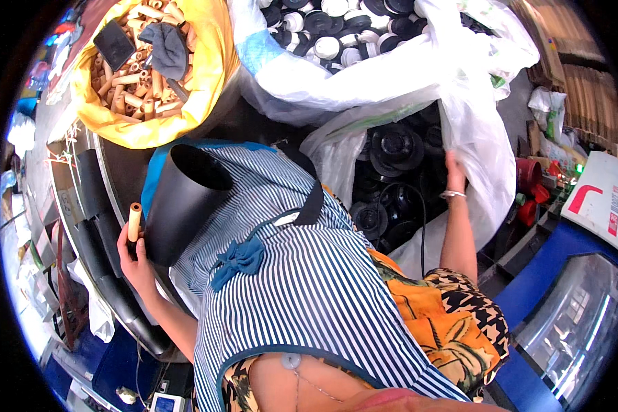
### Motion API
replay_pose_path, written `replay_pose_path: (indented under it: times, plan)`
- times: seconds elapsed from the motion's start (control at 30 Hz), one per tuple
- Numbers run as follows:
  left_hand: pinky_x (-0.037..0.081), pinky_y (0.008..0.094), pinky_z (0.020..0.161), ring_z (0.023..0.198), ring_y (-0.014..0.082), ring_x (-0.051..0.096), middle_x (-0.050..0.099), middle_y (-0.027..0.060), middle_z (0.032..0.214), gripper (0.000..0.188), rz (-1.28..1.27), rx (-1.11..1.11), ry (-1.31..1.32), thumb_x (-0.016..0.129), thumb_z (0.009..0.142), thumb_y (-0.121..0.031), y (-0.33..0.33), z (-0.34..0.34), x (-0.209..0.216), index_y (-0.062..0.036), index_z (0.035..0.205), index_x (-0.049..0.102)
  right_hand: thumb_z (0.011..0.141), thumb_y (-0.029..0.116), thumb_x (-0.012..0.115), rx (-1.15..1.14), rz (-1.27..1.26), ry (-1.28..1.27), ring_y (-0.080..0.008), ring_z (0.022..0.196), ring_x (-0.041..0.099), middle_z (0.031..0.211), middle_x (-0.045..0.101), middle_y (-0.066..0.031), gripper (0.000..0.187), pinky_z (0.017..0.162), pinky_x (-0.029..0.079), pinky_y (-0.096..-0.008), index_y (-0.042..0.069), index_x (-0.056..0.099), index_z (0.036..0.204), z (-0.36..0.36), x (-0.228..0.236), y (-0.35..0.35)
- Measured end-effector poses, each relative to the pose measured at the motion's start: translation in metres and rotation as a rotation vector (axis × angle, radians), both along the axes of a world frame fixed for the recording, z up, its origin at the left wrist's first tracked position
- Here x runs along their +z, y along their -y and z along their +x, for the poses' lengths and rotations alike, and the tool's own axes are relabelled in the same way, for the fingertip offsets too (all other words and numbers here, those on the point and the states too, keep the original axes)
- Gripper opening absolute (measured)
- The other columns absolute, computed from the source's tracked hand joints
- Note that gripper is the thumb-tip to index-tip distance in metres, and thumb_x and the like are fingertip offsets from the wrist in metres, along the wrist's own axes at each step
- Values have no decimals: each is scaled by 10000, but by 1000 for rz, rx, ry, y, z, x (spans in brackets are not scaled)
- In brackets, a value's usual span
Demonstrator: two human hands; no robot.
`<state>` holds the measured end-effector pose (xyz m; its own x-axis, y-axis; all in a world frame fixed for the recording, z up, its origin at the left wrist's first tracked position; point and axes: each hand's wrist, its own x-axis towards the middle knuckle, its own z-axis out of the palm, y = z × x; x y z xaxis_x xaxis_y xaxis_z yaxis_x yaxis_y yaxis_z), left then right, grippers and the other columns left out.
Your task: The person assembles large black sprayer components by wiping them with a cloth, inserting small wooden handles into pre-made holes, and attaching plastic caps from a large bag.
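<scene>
A short tan tube stands upright between the fingers of my left hand, which is closed on it. Right beside that hand, a wide black cylinder leans in my lap against the striped apron, its open end up. My right hand is at the edge of a whitish plastic bag and appears closed on the plastic, its fingertips partly hidden. Inside this bag lie several black round flanged parts, and a thin black cord hangs at its near side.
A yellow sack of tan tubes is at the far left, with a dark tray and grey cloth on top. Beyond, a white sack holds black and white caps. Black curved pieces line the left; a blue-and-white machine stands right.
</scene>
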<state>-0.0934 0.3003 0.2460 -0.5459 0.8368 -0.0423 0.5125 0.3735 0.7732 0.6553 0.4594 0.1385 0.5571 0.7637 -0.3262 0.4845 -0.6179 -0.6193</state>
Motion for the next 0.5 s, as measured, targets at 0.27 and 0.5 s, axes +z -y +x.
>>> replay_pose_path:
  times: [0.27,0.5]
  plan:
    - [426,286,977,1042,158,611,633,87,1137,335,80,24,123,570,938,-6,10,0,-5,-28,1272,559,770,621,686,159,-590,724,-410,1324,389,1469,385,-134,861,1025,414,-562,134,420,1428,-3,-52,25]
    - [429,294,969,1028,165,614,640,89,1104,317,83,81,5,571,935,-26,9,12,-11,-20,1251,567,768,398,759,470,-265,710,-392,1208,467,1344,448,-95,687,958,473,-517,148,489,1348,-61,-71,48]
